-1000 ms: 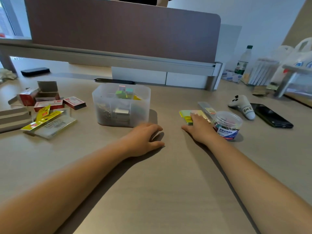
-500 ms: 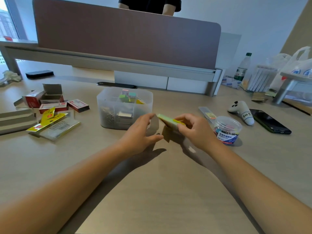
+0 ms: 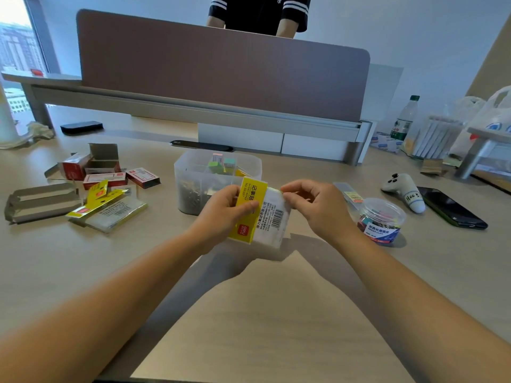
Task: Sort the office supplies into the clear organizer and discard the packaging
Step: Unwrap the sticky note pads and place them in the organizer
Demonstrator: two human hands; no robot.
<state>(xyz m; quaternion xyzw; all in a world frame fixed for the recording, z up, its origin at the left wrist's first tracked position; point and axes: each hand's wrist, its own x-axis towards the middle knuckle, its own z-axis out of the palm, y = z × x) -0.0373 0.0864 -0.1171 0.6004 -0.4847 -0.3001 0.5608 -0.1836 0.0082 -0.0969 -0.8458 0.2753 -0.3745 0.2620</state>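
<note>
Sorting looks partly done: the clear organizer (image 3: 193,172), mid-frame, already holds clips and small blocks, with emptied packaging (image 3: 106,208) on the bench (image 3: 262,313) at left. Left hand (image 3: 224,208) grips the sticky-note packet (image 3: 260,212) at center; right hand (image 3: 312,205) pinches its top edge. A jar of binder clips (image 3: 380,221) waits at right, unopened.

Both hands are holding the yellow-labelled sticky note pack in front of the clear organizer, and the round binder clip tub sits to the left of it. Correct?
Not quite. Head view: the binder clip tub sits right of the sticky note pack, which the left hand and right hand hold before the clear organizer.
</note>
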